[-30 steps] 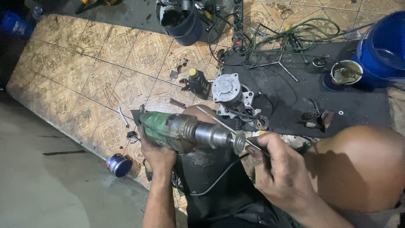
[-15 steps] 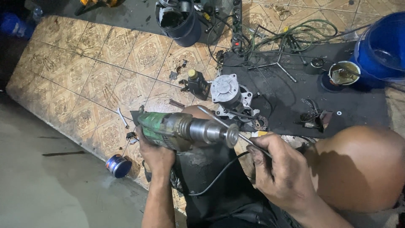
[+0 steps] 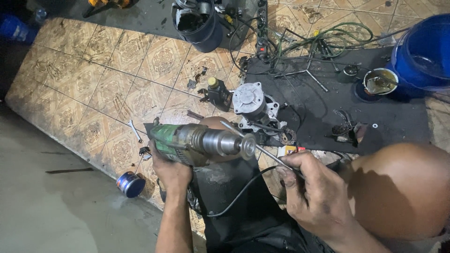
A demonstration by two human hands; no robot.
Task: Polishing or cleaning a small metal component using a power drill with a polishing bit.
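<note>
Left hand (image 3: 171, 171) grips the green drill (image 3: 199, 140) from below, over the lap. Right hand (image 3: 314, 194), at four o'clock of it, pinches a thin rod (image 3: 255, 146) against the chuck.

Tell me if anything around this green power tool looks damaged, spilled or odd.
The green power tool with a bare metal front, held by the left hand, looks partly stripped. Loose metal parts and a grey round motor housing lie scattered on the black mat. The right hand holds a thin metal rod. No spill shows.

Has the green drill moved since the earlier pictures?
No clear move: the green drill in the left hand lies just as near the grey motor housing.
</note>
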